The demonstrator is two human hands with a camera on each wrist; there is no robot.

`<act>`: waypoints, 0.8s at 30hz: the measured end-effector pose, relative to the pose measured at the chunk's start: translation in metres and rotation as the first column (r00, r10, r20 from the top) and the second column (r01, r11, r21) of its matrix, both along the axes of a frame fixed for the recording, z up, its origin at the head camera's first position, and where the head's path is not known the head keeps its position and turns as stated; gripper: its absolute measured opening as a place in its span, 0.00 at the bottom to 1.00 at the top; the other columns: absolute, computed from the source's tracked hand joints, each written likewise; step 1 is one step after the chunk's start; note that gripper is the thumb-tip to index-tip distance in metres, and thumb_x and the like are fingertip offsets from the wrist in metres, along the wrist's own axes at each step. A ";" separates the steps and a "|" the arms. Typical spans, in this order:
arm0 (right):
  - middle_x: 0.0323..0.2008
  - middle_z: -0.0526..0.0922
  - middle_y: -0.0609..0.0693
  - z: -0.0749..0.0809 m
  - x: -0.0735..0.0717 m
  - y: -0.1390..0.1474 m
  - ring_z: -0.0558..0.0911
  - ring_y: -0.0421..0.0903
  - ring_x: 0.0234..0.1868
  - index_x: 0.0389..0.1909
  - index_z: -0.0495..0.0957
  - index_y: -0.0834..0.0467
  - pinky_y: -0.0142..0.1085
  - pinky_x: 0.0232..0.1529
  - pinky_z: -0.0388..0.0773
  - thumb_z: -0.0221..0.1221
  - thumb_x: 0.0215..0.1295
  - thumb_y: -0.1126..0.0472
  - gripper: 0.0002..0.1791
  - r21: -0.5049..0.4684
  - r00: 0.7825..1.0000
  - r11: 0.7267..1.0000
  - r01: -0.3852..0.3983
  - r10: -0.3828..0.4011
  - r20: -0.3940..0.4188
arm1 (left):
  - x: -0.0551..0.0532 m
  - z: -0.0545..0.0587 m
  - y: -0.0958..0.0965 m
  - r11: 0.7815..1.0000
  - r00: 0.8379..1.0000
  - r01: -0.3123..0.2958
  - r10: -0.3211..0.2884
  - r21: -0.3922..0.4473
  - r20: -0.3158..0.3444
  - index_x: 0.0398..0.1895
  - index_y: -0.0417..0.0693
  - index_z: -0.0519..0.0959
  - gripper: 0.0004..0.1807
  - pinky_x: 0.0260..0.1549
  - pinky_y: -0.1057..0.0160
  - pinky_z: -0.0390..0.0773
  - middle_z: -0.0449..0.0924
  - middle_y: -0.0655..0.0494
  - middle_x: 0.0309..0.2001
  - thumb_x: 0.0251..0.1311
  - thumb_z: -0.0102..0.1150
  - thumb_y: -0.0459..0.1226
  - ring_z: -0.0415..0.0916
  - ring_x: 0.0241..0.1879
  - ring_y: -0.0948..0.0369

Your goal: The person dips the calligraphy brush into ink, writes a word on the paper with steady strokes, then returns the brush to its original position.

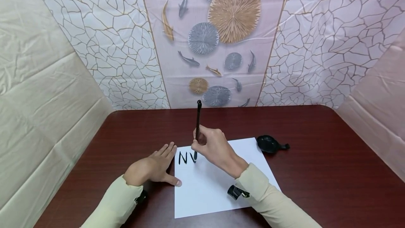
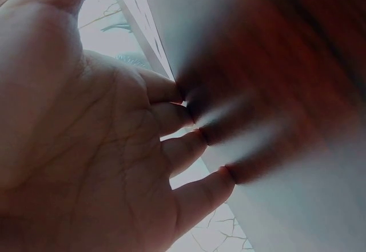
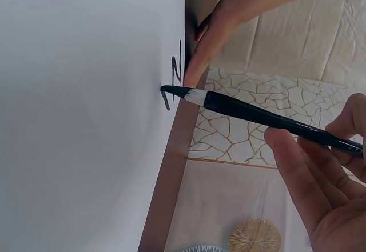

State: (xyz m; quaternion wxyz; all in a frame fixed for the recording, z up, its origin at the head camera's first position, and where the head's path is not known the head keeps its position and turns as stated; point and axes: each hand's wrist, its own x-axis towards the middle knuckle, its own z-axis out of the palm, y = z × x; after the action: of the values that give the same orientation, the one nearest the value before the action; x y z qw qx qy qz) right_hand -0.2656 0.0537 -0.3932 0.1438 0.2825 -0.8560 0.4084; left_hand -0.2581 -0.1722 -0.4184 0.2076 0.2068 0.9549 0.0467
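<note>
My right hand (image 1: 215,147) pinches a dark-handled ink brush (image 1: 198,119), held nearly upright over the white paper (image 1: 205,196). In the right wrist view the brush's bristles (image 3: 182,91) are black at the tip and white near the handle, and the tip meets the sheet at the end of a slanted stroke. Black marks (image 1: 182,158) shaped like an N, then a slanted stroke, stand at the paper's upper left. My left hand (image 1: 155,167) lies spread at the paper's left edge, thumb on the sheet, other fingertips on the table near its corner. The left wrist view shows its palm (image 2: 97,132).
A small black dish with a short handle (image 1: 268,144) sits at the paper's upper right corner. The dark red-brown table (image 1: 332,164) ends at a patterned cloth backdrop (image 1: 120,45). Plain pale cloth (image 1: 47,90) hangs at both sides.
</note>
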 end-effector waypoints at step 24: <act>0.32 0.85 0.46 -0.004 -0.008 0.007 0.84 0.36 0.34 0.39 0.78 0.53 0.27 0.37 0.80 0.61 0.61 0.70 0.10 -0.010 0.996 0.997 0.070 -0.071 -0.063 | 0.000 0.002 0.001 1.000 1.000 0.018 -0.018 -0.019 -0.013 0.78 0.37 0.45 0.70 0.70 0.43 0.53 0.39 0.41 0.79 0.45 0.64 0.71 0.38 0.77 0.46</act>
State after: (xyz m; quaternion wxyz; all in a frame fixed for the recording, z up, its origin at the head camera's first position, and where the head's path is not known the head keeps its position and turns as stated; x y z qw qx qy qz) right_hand -0.2736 0.0602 -0.3971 0.1861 0.2642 -0.8590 0.3972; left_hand -0.2581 -0.1709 -0.4164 0.2039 0.2136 0.9548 0.0342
